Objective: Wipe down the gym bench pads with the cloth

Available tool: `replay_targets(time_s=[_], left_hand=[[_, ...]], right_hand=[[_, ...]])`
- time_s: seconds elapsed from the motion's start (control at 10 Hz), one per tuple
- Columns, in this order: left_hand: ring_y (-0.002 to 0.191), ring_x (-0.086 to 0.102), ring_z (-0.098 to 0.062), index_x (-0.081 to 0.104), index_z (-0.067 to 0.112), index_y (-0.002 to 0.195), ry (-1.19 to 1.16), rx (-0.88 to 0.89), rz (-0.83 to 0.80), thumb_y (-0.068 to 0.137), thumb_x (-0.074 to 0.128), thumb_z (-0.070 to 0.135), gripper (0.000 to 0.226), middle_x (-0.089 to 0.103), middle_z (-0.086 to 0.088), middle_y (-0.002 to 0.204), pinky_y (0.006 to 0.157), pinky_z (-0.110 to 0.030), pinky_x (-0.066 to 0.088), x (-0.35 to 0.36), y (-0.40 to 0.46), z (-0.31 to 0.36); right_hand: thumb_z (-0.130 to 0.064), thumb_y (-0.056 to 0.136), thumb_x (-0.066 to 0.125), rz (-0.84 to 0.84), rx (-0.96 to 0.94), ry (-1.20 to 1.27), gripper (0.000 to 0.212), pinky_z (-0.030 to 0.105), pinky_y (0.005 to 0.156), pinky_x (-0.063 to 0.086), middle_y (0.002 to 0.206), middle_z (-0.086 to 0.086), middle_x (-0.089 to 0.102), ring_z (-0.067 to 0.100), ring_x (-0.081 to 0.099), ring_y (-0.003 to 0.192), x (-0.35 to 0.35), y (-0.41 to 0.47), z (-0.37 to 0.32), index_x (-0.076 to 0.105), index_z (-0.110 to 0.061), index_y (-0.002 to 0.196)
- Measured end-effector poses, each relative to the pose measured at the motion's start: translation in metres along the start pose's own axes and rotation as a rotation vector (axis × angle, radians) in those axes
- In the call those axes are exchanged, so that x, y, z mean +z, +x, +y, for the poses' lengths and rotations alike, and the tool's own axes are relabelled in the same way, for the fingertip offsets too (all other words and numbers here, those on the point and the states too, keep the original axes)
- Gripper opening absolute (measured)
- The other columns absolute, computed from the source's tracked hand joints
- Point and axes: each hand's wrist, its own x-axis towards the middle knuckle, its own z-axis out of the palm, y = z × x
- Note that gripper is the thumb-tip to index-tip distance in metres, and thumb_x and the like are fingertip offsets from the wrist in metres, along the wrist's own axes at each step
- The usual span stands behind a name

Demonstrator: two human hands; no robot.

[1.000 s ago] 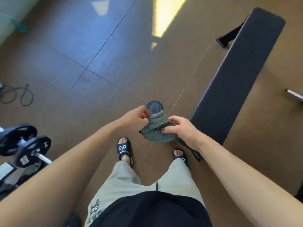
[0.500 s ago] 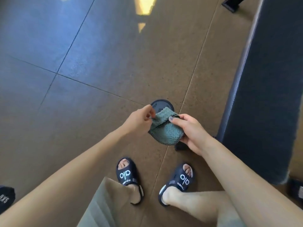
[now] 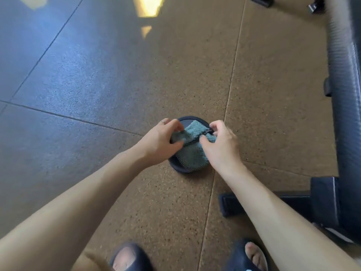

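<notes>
The left hand (image 3: 160,140) pinches the left edge of the green cloth (image 3: 192,153) with bent fingers. The cloth is held over a dark round dish (image 3: 176,167) on the brown floor (image 3: 175,75). The right hand (image 3: 221,147) pinches the cloth's right edge. The black bench pad (image 3: 345,94) runs along the far right. Two dark slippers (image 3: 244,257) are near the bottom.

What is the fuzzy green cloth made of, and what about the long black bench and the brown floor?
The cloth looks like soft terry or microfibre: its surface is fluffy and looped, with a dark stitched edge. The bench pad looks like black vinyl or faux leather, since it has a faint sheen and fine ridges. The floor looks like speckled rubber tiles with thin seams between them, though that is a guess.
</notes>
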Motion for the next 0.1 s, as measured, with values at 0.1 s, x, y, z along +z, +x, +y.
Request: replay_targets(time_s=[0.1], left_hand=[[0.119,0.052,-0.021,0.053,0.02,0.138,0.04,0.01,0.013,0.095,0.065,0.021,0.044,0.051,-0.004,0.131,0.098,-0.029,0.042,-0.0032,-0.0103,-0.0036]], right_hand=[[-0.035,0.098,0.059,-0.049,-0.069,-0.232,0.041,0.039,0.096,0.044,0.123,0.009,0.056,0.03,0.053,0.118,-0.013,-0.0057,-0.0096,0.053,-0.022,0.137]])
